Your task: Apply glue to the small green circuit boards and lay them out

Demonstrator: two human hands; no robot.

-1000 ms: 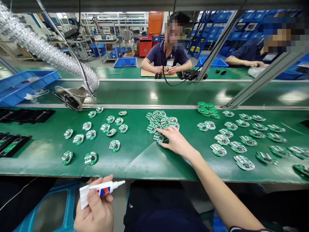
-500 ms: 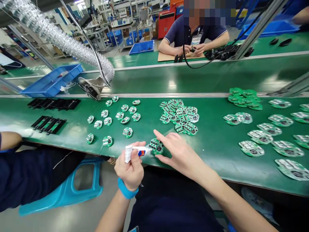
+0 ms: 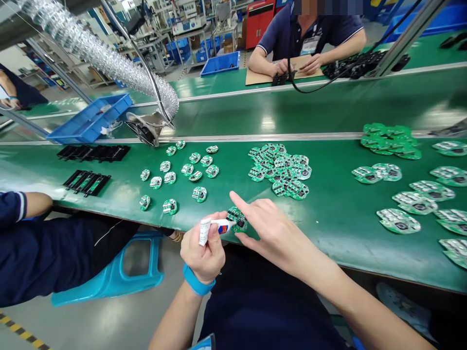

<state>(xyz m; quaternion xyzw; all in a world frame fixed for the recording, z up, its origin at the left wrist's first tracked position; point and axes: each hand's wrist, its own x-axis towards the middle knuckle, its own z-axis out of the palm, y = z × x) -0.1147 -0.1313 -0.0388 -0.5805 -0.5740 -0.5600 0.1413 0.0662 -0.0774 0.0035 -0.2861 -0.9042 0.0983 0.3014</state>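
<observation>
My left hand (image 3: 203,253) is closed round a small white glue tube (image 3: 215,226), its tip against a small round green circuit board (image 3: 237,217) near the front edge of the green bench (image 3: 328,218). My right hand (image 3: 272,228) pinches that board between thumb and fingers, with the index finger stretched out over it. Just beyond lies a heap of the same small boards (image 3: 280,169). Left of it several single small boards (image 3: 182,172) lie spread out.
Larger green boards (image 3: 408,194) cover the bench's right side. Black trays (image 3: 87,167) lie at the left, a foil duct with a fan (image 3: 146,129) and a blue bin (image 3: 91,124) behind. A person's arm (image 3: 22,206) rests at the left; another person (image 3: 310,41) works opposite.
A second ago my right hand lay on the heap and the tube was low over my lap. The board now sits at the front edge, with the tube's tip against it.
</observation>
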